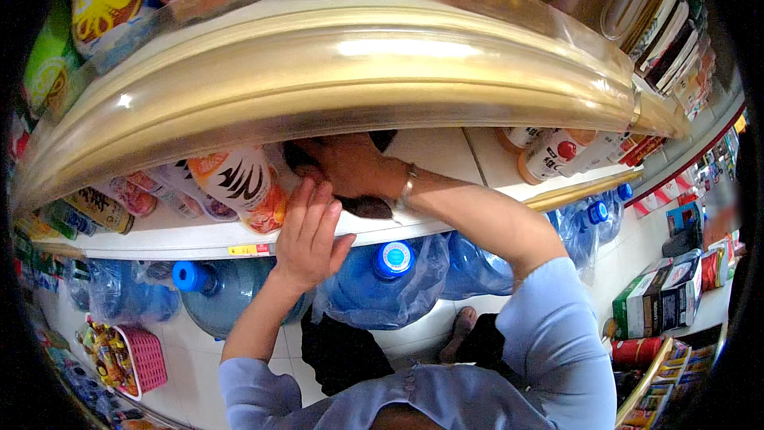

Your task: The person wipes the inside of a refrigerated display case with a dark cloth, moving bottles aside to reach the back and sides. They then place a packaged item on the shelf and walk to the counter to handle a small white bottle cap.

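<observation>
My right hand (364, 170) reaches under the upper shelf edge onto a lower white shelf (334, 224). Dark cloth (367, 208) shows on both sides of this hand, which seems to grip it; the fingertips are hard to make out. My left hand (310, 236) is raised at the shelf's front edge, its fingers straight and side by side, the thumb apart. Its fingertips come close to the right hand and the cloth. Just left of it leans a drink bottle (239, 185) with an orange and white label; I cannot tell whether they touch.
The gold upper shelf edge (370, 80) with a clear strip overhangs my hands. More bottles (552, 155) stand at the shelf's right. Large blue water jugs (388, 292) line the floor below. A pink basket (143, 358) of small packages sits lower left; cartons (659, 298) are at right.
</observation>
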`<state>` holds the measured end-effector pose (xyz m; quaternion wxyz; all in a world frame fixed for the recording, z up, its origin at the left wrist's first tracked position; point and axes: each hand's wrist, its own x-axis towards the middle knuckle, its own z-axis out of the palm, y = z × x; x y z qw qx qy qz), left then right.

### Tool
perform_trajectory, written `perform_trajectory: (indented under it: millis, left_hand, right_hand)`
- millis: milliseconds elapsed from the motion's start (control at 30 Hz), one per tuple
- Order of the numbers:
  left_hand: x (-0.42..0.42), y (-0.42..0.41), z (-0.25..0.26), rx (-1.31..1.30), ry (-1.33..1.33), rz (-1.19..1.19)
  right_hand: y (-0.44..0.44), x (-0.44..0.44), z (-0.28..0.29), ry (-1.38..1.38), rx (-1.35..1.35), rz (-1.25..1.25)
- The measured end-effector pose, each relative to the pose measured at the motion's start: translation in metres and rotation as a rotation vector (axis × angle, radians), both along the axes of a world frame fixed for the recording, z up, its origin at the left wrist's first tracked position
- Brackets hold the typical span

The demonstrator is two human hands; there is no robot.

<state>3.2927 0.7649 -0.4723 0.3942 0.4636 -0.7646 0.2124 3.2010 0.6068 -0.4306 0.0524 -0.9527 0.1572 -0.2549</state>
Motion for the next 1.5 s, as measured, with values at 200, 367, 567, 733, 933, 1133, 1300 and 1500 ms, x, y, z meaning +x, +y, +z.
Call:
perform_trajectory:
  millis: [200,367,567,733,933,1133,1300,1500]
  left_hand:
    - [-0.003,0.002,0.01,0.064,-0.057,0.063]
    - [-0.003,0.003,0.013,0.107,-0.091,0.102]
    - [-0.004,0.001,0.014,0.055,-0.121,0.132]
    - [0.001,0.002,0.015,0.093,-0.134,0.124]
    - [-0.004,0.0,0.017,0.12,-0.116,0.055]
    - [-0.002,0.0,0.015,0.127,-0.094,0.053]
    - [-0.003,0.002,0.014,0.132,-0.091,0.095]
    - [-0.006,0.005,0.02,0.144,-0.068,0.096]
  right_hand:
    - [-0.098,-0.01,-0.021,-0.038,-0.132,-0.041]
    - [-0.159,-0.061,-0.026,0.05,-0.163,-0.168]
    - [-0.183,-0.117,-0.031,0.094,-0.176,-0.246]
    - [-0.12,-0.141,-0.006,0.25,-0.278,-0.515]
    - [-0.06,-0.15,-0.005,0.244,-0.458,-0.514]
    - [0.002,-0.041,0.017,0.271,-0.23,-0.351]
    - [-0.062,-0.03,0.003,0.28,-0.579,-0.018]
    - [-0.13,-0.126,-0.007,0.365,-0.675,-0.303]
